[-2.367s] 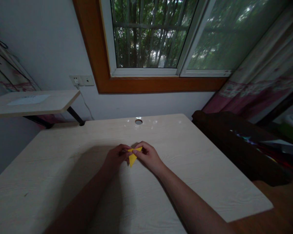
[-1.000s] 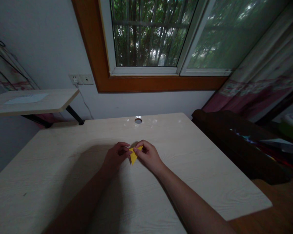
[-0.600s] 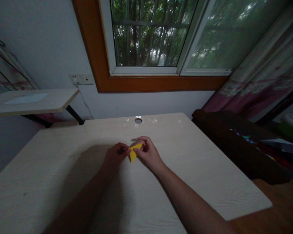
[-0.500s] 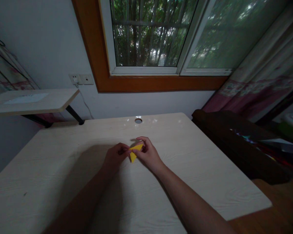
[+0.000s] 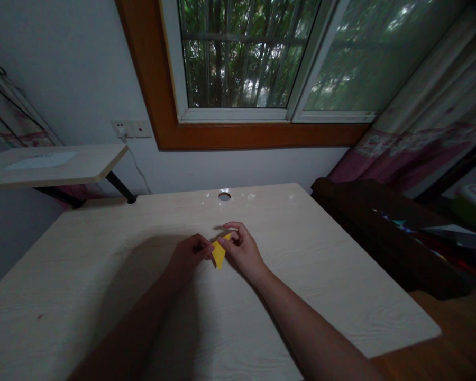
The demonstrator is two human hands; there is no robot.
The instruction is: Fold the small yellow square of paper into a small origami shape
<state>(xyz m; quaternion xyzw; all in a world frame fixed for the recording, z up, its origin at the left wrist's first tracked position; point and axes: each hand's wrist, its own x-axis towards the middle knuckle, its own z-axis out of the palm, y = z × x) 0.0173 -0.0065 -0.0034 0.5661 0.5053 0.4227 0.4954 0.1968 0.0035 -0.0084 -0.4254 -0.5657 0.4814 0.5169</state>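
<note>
A small piece of folded yellow paper is held between my two hands over the middle of the desk. My left hand pinches its left corner between thumb and fingers. On the other side, my right hand grips the upper right part, thumb on the front face and the index finger curved above. The paper tapers to a point at the bottom, facing me. Fingers cover its upper edge in part, so the folds there are hard to make out.
A raised shelf on black legs stands at the back left, with a sheet on it. A round cable hole lies near the desk's back edge. Dark wooden furniture borders the right side, below the curtain.
The paper has turned slightly between my fingers; its lower point has shifted right and down, and more of its front face shows. My right thumb has moved up a little.
</note>
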